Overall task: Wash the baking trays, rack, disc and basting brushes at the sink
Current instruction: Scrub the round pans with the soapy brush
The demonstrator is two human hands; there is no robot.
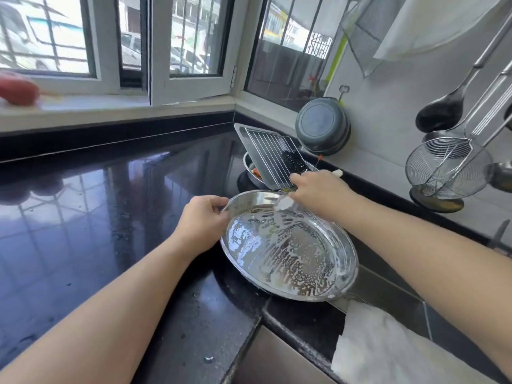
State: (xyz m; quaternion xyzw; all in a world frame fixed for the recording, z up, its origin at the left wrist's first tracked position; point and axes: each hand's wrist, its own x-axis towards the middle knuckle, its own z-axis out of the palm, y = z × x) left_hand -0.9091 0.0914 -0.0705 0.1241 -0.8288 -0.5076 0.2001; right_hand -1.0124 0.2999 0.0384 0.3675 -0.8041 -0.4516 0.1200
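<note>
**Soapy round tray held at the sink edge**

Left hand (203,221) curled around the left rim of the round steel baking tray (288,249), thumb on top of the rim, fingers tucked under it. Further left, only glossy black countertop (97,217) with window reflections and water drops, plus a red object (18,90), blurred, on the white windowsill (116,105) at far left.

Tray tilted, lower edge toward the viewer, sitting over the corner where countertop meets sink (388,295); inner face covered in streaks and bubbles of white suds.

Right hand (318,189) above the tray's far rim, fingers closed around a white scrubbing item (285,202) whose sudsy tip touches the tray's inner wall; another white bit (337,172) poking out behind the knuckles. Cannot tell whether brush or sponge.

Just beyond the right hand, a rectangular tray (243,137) leaning tilted with a wire rack (271,159) lying in it and a black perforated utensil head (295,162) on the rack. Under that tray, a steel bowl (249,169) with something orange inside, mostly hidden.

Further right, a dark round pan (322,126) propped against the tiled wall. On the wall at far right, a hanging ladle (440,112) and a wire skimmer (446,167). At lower right, a white cloth (388,345) draped over the sink's front edge.
</note>
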